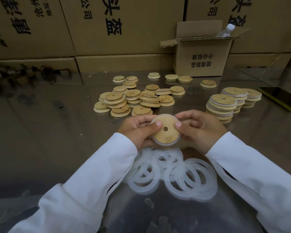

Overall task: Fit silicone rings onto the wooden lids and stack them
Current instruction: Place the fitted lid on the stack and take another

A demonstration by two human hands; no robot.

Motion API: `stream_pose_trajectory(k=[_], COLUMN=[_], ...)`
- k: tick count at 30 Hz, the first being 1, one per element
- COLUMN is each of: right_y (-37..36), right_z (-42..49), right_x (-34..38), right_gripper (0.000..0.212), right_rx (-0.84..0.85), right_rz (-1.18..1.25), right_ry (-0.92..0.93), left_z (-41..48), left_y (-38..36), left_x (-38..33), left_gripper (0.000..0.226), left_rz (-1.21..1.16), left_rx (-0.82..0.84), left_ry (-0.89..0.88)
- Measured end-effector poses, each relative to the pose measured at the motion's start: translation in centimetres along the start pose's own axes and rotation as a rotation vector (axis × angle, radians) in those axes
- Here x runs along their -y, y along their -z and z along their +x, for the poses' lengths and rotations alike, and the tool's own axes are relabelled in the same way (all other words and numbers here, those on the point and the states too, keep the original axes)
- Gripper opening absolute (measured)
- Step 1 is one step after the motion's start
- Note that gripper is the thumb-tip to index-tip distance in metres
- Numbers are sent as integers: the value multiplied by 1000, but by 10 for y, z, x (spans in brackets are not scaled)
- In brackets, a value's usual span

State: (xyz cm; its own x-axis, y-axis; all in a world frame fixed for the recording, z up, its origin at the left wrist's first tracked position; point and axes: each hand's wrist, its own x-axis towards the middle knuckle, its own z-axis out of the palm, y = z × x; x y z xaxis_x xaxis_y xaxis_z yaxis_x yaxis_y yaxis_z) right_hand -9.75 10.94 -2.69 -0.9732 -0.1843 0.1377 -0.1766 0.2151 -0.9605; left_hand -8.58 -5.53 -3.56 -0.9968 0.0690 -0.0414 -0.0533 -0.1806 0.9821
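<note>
Both hands hold one round wooden lid [166,134] with a small centre hole, above the table. My left hand [138,130] grips its left edge, thumb on top. My right hand [200,128] grips the right edge the same way. A translucent silicone ring [165,144] shows around the lid's lower rim. Below my wrists lies a heap of loose white silicone rings [175,172]. A pile of bare wooden lids [134,100] sits behind my hands. To the right stand stacks of ringed lids [223,105].
A small open cardboard box [202,56] with a plastic bottle [225,31] in it stands at the back right. Large cartons [107,31] wall off the back. A dark phone [282,98] lies at the right edge. The table top [49,123] is shiny metal.
</note>
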Motion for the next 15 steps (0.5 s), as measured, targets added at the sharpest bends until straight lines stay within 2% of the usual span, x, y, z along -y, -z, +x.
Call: stream_pose_trajectory(k=[4,8,11,15], right_y=[19,41,46,40], right_z=[16,33,39,41], right_x=[-14,-30,-38,-43], right_gripper=[12,18,17,19], right_rx=[-205,-417,-503,-522], right_rz=[1,-68,-182,-472], right_ry=[-94,-232,-252,-234], left_z=[3,14,29,55], left_y=[4,13,22,25], left_x=[-1,-6,-10,-16], left_gripper=[20,15,16,19], left_rz=[68,95,219,462], left_rx=[-74,-315,-488,-515], left_ry=[-19,-65,-79,-82])
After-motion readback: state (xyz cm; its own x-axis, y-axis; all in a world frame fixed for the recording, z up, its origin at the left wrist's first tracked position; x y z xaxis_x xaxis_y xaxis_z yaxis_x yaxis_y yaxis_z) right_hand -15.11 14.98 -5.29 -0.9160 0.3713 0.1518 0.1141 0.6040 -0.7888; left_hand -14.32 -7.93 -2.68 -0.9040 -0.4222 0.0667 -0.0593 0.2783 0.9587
